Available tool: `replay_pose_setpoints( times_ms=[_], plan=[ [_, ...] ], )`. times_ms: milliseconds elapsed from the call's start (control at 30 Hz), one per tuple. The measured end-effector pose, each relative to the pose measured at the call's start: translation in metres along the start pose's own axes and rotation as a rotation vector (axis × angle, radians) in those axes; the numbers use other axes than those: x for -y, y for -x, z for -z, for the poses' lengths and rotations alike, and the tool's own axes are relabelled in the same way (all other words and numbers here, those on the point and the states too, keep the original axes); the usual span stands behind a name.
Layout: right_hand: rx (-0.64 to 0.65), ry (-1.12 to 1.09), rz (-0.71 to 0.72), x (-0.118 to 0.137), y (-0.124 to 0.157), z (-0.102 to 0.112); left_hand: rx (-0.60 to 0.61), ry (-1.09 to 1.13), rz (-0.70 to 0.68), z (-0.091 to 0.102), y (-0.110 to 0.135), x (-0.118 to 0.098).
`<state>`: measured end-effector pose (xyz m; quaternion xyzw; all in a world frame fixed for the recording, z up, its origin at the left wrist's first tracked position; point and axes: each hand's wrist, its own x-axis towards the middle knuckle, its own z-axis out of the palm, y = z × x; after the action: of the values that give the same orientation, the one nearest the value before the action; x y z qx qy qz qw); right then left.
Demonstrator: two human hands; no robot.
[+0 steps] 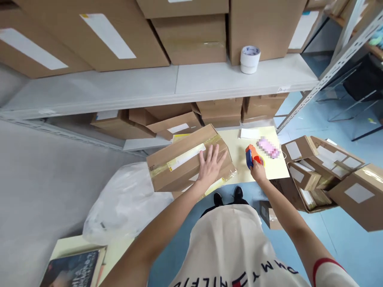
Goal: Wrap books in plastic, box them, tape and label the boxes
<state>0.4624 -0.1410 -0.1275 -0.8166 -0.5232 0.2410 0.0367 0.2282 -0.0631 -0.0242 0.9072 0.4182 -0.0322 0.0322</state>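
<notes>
A taped brown cardboard box (179,161) with a white label lies on the pale yellow table (269,169). My left hand (211,165) rests flat on its top, fingers spread. My right hand (257,171) grips an orange and blue tape dispenser (251,156) that stands on the table just right of the box. A blurred pink item (268,148) lies beside the dispenser.
A grey shelf (179,85) above carries large cardboard boxes and a white tape roll (250,59). More boxes sit under the shelf. An open carton of small boxes (314,175) stands at right. A clear plastic bag (125,203) and a book (73,269) lie at left.
</notes>
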Motion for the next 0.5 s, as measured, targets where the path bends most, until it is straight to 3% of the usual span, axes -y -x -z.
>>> replay_pose_setpoints(
  times_ms=[133,233,300,400,500],
  plan=[
    [0.072,-0.017,-0.020,-0.002,-0.003,-0.029,0.138,0.028,-0.288,-0.019,-0.007,-0.028],
    [0.110,-0.031,-0.016,-0.004,-0.001,-0.039,0.161,0.061,-0.340,-0.024,-0.003,-0.036],
    [0.101,-0.036,0.015,-0.004,0.002,-0.038,0.118,0.088,-0.320,-0.020,0.003,-0.032],
    [-0.023,-0.064,0.133,0.005,0.002,-0.024,0.043,0.106,-0.232,-0.009,0.023,-0.014],
    [-0.093,-0.194,0.313,0.026,-0.008,-0.005,-0.057,0.089,0.081,-0.001,0.057,0.017]
  ],
)
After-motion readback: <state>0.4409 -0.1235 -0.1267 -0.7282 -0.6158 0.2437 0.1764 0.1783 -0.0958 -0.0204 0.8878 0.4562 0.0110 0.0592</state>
